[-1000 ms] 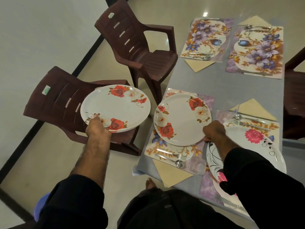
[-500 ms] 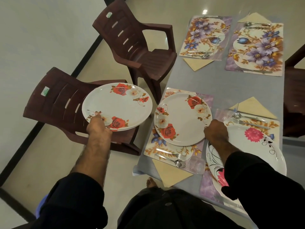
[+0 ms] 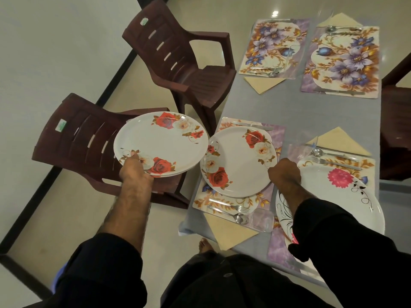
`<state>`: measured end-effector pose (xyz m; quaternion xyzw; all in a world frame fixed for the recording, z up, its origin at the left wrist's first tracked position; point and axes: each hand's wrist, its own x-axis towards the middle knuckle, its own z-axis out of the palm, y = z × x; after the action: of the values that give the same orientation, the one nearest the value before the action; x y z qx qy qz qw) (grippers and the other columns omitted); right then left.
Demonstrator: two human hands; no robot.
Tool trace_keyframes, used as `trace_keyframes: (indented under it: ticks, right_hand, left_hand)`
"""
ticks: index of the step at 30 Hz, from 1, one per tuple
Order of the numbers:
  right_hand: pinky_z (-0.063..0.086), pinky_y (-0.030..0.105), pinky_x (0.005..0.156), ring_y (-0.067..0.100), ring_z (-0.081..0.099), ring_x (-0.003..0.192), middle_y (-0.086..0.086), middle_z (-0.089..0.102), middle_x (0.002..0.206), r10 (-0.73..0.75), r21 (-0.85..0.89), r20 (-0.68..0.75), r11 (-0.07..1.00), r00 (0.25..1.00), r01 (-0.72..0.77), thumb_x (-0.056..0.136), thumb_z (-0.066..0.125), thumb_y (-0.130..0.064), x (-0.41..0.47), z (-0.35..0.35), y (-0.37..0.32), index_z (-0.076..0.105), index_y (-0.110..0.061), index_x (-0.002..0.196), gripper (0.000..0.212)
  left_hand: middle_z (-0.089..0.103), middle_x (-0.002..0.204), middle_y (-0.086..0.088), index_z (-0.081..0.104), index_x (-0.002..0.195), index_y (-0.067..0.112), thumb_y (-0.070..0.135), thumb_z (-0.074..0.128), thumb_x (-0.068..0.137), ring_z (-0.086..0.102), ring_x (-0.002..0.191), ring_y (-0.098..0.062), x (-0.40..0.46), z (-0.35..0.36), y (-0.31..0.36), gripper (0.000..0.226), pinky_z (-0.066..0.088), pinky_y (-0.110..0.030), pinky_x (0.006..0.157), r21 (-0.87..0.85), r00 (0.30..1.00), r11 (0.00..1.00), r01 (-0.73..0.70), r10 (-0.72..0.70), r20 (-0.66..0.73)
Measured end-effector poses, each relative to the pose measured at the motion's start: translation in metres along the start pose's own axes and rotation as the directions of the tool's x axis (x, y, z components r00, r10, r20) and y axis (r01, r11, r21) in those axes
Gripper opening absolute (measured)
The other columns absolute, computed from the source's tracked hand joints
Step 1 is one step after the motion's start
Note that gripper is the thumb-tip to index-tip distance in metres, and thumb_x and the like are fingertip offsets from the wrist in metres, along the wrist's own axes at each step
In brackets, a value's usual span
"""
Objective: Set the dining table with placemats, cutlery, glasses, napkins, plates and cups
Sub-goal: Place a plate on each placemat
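Observation:
My left hand (image 3: pixel 136 168) grips the near rim of a small stack of white rose-patterned plates (image 3: pixel 162 142), held over a brown chair to the left of the table. My right hand (image 3: pixel 284 172) holds the right rim of another rose plate (image 3: pixel 239 162) that lies on the near-left floral placemat (image 3: pixel 274 135). A fork (image 3: pixel 229 204), a spoon (image 3: pixel 235 216) and a knife (image 3: pixel 251 125) lie on that mat, with a beige napkin (image 3: pixel 229 232) at its near edge. A white plate with a pink flower (image 3: pixel 347 196) sits on the near-right mat, partly under my right sleeve.
Two far placemats (image 3: pixel 273 45) (image 3: pixel 342 61) on the grey table (image 3: pixel 255 103) carry cutlery and beige napkins. A clear glass (image 3: pixel 262 220) stands by the near spoon. Two brown plastic chairs (image 3: pixel 189 61) (image 3: pixel 89 141) stand left of the table, another chair (image 3: pixel 395 121) at right.
The plate under my right hand has settled slightly on the near-left mat. The stack in my left hand drifted a little right, toward the table.

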<state>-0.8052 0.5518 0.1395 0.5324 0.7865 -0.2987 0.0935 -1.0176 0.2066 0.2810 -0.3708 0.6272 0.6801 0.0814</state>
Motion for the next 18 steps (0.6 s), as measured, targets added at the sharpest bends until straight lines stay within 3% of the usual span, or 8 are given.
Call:
trace_keyframes:
  ticks: [4,8,15,18]
  right_hand:
    - [0.062,0.044,0.084,0.037,0.071,0.100,0.017,0.073,0.114,0.059,0.049,-0.003,0.997,0.998,-0.059,0.093,0.075,-0.029,0.013,-0.009,0.000,0.068,-0.006,0.113,0.032]
    - [0.059,0.044,0.088,0.038,0.070,0.106,0.014,0.071,0.117,0.007,0.021,0.030,1.000,1.000,-0.008,0.096,0.071,-0.048,0.013,-0.005,-0.007,0.064,-0.008,0.119,0.046]
    - [0.061,0.044,0.085,0.038,0.071,0.101,0.017,0.073,0.115,0.086,0.047,0.013,0.995,0.996,-0.087,0.090,0.079,-0.032,0.014,-0.002,-0.002,0.068,-0.007,0.112,0.035]
    - [0.060,0.044,0.084,0.039,0.071,0.102,0.018,0.073,0.116,0.084,0.031,-0.006,0.996,0.996,-0.083,0.090,0.080,-0.029,0.016,-0.002,0.003,0.068,-0.006,0.114,0.036]
  left_hand:
    - [0.080,0.104,-0.002,0.069,0.124,0.020,0.037,0.076,0.098,0.081,0.085,-0.025,-0.005,-0.001,0.002,0.032,0.068,-0.049,0.070,0.019,1.000,1.000,0.013,-0.012,-0.017]
    - [0.078,0.109,-0.004,0.065,0.134,0.016,0.033,0.074,0.101,0.079,0.092,-0.026,-0.011,0.000,0.002,0.038,0.068,-0.047,0.075,-0.018,1.000,1.000,-0.013,0.013,-0.019]
    - [0.079,0.109,-0.004,0.067,0.133,0.014,0.034,0.078,0.097,0.080,0.092,-0.026,-0.009,0.000,0.005,0.042,0.067,-0.052,0.083,0.008,0.999,1.000,-0.028,0.028,-0.043]
    - [0.078,0.108,-0.004,0.066,0.131,0.014,0.032,0.077,0.099,0.079,0.091,-0.025,-0.013,0.002,0.005,0.039,0.068,-0.045,0.072,0.008,0.999,1.000,-0.019,0.019,-0.037]
